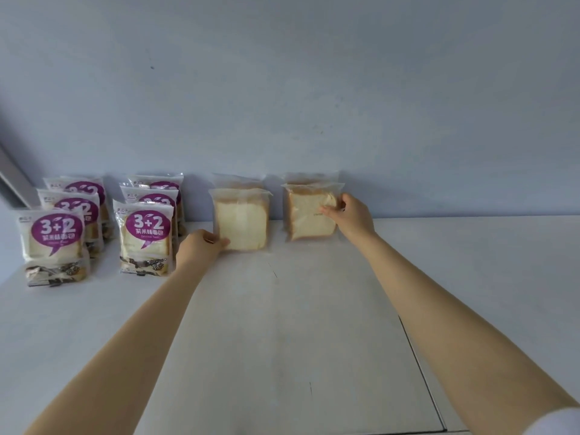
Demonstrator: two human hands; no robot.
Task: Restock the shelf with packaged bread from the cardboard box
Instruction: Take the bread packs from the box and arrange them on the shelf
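Observation:
On the white shelf two clear packs of sliced white bread stand upright in front of others. My left hand holds the lower left corner of the middle clear pack. My right hand pinches the upper right edge of the right clear pack, which tilts slightly. Behind each stands another clear pack, the left one and the right one, mostly hidden. The cardboard box is out of view.
Two rows of purple-labelled "3+2" bread packs stand at the left, fronted by one pack and another. A pale wall backs the shelf. A seam runs across the shelf at the right.

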